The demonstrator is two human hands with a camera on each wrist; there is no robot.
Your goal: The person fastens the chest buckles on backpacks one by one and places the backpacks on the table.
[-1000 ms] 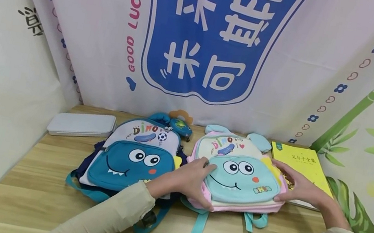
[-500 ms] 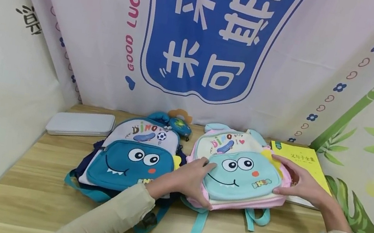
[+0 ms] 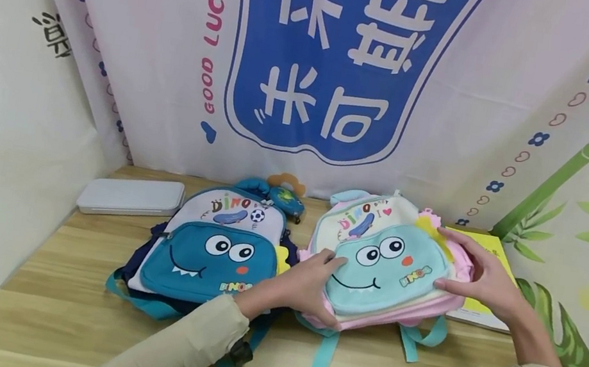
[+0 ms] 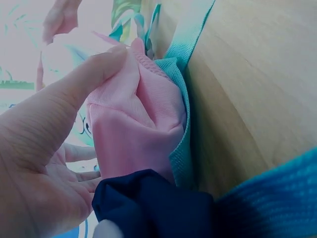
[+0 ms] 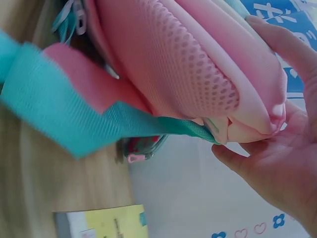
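A pink and mint dinosaur-face backpack (image 3: 392, 278) lies face up on the table, its right side raised and tilted. My left hand (image 3: 306, 286) holds its left lower side, thumb at the bottom edge and fingers on the front pocket. Along the pink side (image 4: 133, 144), the left wrist view shows that thumb pressing the fabric. The right side is gripped by my right hand (image 3: 488, 284), fingers near the yellow spikes, thumb lower down. In the right wrist view, the mesh side pocket (image 5: 198, 74) and a turquoise strap (image 5: 69, 109) hang above the table.
A blue dinosaur backpack (image 3: 177, 255) lies just left, under my left forearm. Behind it sits a small dark teal pouch (image 3: 287, 200). A white flat case (image 3: 131, 196) is at the back left; a yellow book (image 3: 494, 246) lies partly behind my right hand. Printed curtains enclose the table.
The pink backpack has shifted slightly right and turned, its right side lifting with my right hand. More of the yellow book is covered now. My left hand keeps its hold.
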